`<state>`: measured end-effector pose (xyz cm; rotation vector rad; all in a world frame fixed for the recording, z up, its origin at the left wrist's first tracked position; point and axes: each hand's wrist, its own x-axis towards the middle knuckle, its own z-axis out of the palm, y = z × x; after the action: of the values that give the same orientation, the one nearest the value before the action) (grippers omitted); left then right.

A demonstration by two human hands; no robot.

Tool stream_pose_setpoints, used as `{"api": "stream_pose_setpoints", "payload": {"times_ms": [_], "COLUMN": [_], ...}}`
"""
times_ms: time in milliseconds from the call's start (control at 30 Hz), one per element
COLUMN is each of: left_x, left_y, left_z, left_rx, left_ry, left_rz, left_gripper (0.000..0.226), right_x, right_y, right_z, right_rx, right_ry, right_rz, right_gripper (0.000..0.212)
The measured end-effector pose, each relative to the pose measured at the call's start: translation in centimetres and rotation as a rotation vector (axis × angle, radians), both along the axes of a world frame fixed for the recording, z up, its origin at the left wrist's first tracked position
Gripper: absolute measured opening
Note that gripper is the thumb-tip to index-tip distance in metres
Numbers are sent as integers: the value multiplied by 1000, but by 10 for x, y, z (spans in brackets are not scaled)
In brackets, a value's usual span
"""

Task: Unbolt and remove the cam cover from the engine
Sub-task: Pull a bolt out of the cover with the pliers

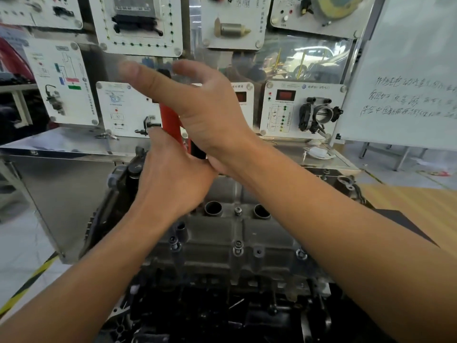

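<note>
The grey cam cover (247,233) sits on top of the engine (222,305) at the centre, with two open plug wells (213,208) and bolts (238,245) along its edge and centre line. An upright tool with a red handle (170,120) and a black lower part stands over the cover's far left end. My left hand (170,177) is wrapped round the tool's lower part, thumb up beside the red handle. My right hand (207,107) is above it, fingers spread and blurred, palm by the handle. The tool's tip is hidden behind my left hand.
A metal stand with white training panels rises right behind the engine; a throttle body (319,115) is mounted on one. A whiteboard (408,82) leans at the right, above a wooden tabletop (408,201). Yellow-black floor tape (27,285) runs at the left.
</note>
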<state>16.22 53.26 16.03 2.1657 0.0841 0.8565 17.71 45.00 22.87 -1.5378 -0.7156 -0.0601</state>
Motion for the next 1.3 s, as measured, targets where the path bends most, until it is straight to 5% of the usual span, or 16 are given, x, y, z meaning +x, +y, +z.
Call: {"api": "stream_pose_setpoints", "payload": {"times_ms": [167, 333, 467, 600, 733, 833, 1033, 1100, 1133, 1200, 1300], "left_x": [-14, -5, -1, 3, 1, 8, 14, 15, 13, 5, -6], "left_y": [29, 64, 56, 43, 28, 11, -7, -2, 1, 12, 31], "left_z": [2, 8, 12, 8, 3, 0, -3, -3, -4, -4, 2], "left_rx": [-80, -495, -415, -408, -403, -416, -267, -266, -275, -285, -451], "left_ry": [88, 170, 380, 318, 228, 132, 24, 18, 29, 64, 125], "left_rz": [-185, -632, -933, -889, -617, -350, -156, -162, -171, -222, -394], "left_gripper": [90, 79, 94, 68, 53, 50, 49, 70, 78, 79, 73], "right_x": [31, 61, 71, 78, 69, 44, 9, 11, 16, 24, 43], "right_y": [-11, -11, -4, -7, -5, -11, -9, -6, -5, -7, -7], "right_z": [8, 17, 18, 19, 11, 1, -11, -7, -7, -7, -6], "right_rx": [48, -153, -175, -104, -98, -55, -98, -102, -46, 26, 48], "right_ry": [68, 150, 230, 263, 70, -100, -129, -15, 24, 102, 251], "right_rz": [374, 955, 1137, 1049, 231, -70, -46, -57, 1, 153, 550], "right_gripper": [27, 64, 62, 52, 53, 61, 48, 74, 43, 24, 26]}}
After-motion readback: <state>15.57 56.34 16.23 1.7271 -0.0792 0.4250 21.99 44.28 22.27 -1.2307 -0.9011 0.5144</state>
